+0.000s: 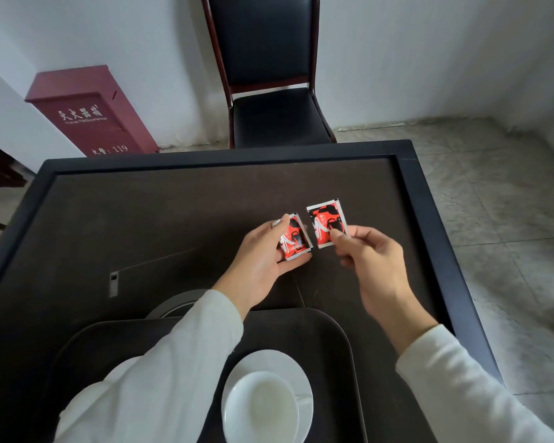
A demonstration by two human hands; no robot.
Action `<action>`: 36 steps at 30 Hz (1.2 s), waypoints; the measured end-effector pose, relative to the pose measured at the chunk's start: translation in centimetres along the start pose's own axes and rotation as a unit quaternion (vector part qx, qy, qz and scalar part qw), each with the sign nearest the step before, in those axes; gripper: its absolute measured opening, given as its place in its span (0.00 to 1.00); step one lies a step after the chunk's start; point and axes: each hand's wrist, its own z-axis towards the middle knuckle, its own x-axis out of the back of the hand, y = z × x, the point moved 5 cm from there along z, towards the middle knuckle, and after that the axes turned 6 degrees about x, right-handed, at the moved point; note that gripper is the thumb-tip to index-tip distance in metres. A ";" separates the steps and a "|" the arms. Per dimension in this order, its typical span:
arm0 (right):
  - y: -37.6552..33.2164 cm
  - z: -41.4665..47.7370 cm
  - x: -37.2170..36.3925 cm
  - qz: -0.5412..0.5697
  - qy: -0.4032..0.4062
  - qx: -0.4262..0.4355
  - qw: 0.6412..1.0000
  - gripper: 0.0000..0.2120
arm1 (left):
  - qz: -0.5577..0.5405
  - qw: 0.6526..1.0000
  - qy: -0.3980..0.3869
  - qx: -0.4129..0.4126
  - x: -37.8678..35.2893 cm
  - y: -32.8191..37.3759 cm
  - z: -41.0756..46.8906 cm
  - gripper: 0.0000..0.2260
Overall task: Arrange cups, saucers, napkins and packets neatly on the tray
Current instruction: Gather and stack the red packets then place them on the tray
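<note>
Sitting at the near edge of a dark tray (317,321), a white cup (259,407) rests upright on a white saucer (271,362), its handle toward the right. Beyond the tray's far edge, over the middle of the dark table (141,219), a person in white sleeves holds two red-and-black packets side by side, just apart. The left hand (263,257) curls around one packet (296,239), thumb below and fingers over its left edge; its long axis runs away from the viewer, tilted slightly left. The right hand (375,260) pinches the other packet (325,223) at its near right corner between thumb and forefinger, long axis likewise pointing away. A black chair (269,68) and a red cabinet (90,113) stand against the far wall.
</note>
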 end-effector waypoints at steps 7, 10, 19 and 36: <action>-0.4 -2.4 -1.4 -0.039 -0.016 0.018 0.999 0.07 | 0.015 1.000 0.008 -0.006 -0.7 0.1 -0.9 0.14; -0.2 -2.4 -1.7 -0.093 -0.005 0.026 0.995 0.08 | 0.018 1.000 -0.008 -0.009 -0.7 0.0 -1.3 0.09; -1.5 -2.7 -2.9 -0.271 -0.004 0.156 0.950 0.07 | 0.033 0.999 -0.015 -0.023 -0.1 -0.1 -2.2 0.14; -6.5 -7.3 -4.8 -0.335 -0.046 0.298 0.893 0.25 | -0.001 0.998 -0.017 -0.057 -0.6 1.5 -6.8 0.08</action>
